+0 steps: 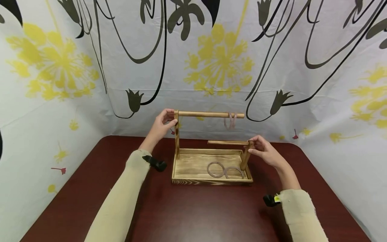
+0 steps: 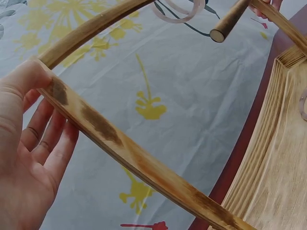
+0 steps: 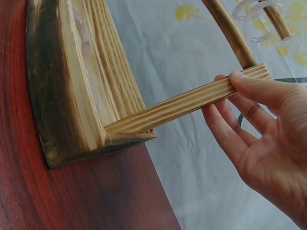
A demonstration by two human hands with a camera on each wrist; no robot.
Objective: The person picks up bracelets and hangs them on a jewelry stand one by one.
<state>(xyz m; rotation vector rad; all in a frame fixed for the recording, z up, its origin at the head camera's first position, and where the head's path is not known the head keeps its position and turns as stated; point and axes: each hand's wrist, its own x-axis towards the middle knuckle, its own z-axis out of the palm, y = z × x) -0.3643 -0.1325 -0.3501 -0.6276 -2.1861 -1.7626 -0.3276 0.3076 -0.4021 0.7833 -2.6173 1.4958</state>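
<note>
A wooden stand has a shallow tray (image 1: 208,182), a tall left post (image 1: 177,141) with a long upper bar (image 1: 202,114), and a shorter right post (image 1: 246,158) with a lower bar (image 1: 226,143). My left hand (image 1: 162,125) pinches the tall post near its top, thumb on the near face. With thumb and fingers, my right hand (image 1: 268,153) grips the top of the short post. Pale pinkish bangles (image 1: 235,121) hang near the upper bar's free right end. Inside the tray, at the right, lie a bangle (image 1: 216,177) and a second bangle (image 1: 234,167), side by side.
The stand sits on a dark red table (image 1: 199,211). Behind it and on both sides hangs a white cloth (image 1: 145,77) printed with yellow flowers and dark stems. Each wrist carries a small black camera, such as the left one (image 1: 158,165).
</note>
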